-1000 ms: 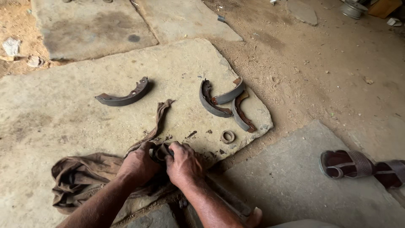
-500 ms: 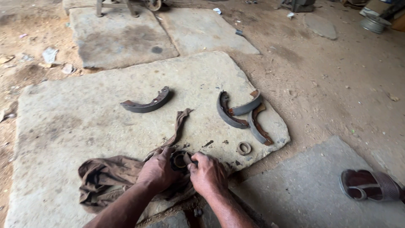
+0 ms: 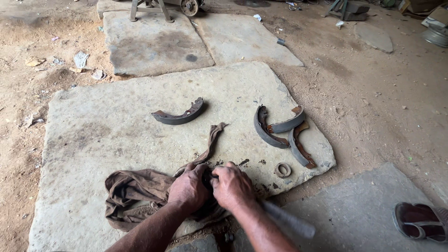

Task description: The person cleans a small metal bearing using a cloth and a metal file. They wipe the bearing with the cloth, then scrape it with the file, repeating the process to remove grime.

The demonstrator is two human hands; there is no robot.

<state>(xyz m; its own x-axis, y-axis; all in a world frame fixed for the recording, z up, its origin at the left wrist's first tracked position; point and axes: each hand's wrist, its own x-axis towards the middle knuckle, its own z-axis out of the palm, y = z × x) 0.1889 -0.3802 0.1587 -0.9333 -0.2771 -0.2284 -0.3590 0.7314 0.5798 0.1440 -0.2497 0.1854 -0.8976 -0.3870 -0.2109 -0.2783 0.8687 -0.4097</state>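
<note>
Both hands are down together at the near edge of the big flat stone slab (image 3: 93,135), knuckles up and pressed close to one another. The left hand (image 3: 189,186) is curled tight into the brown rag (image 3: 135,191), which lies bunched under and beside it with one twisted tail running up the slab away from the person. The right hand (image 3: 232,186) is closed as well, fingers folded down right against the left hand; something small and dark sits between the two, but it is covered by the fingers and the cloth, and I cannot make out what it is. Just to the right of the hands a small ring (image 3: 282,170) lies flat on the stone. Further up on the right, three curved brake shoes (image 3: 280,133) lie overlapping in a loose pile, and a single brake shoe (image 3: 179,115) lies on its own toward the middle of the slab, well apart from them. Off the slab at the lower right, a sandal (image 3: 420,221) rests on another stone.
</note>
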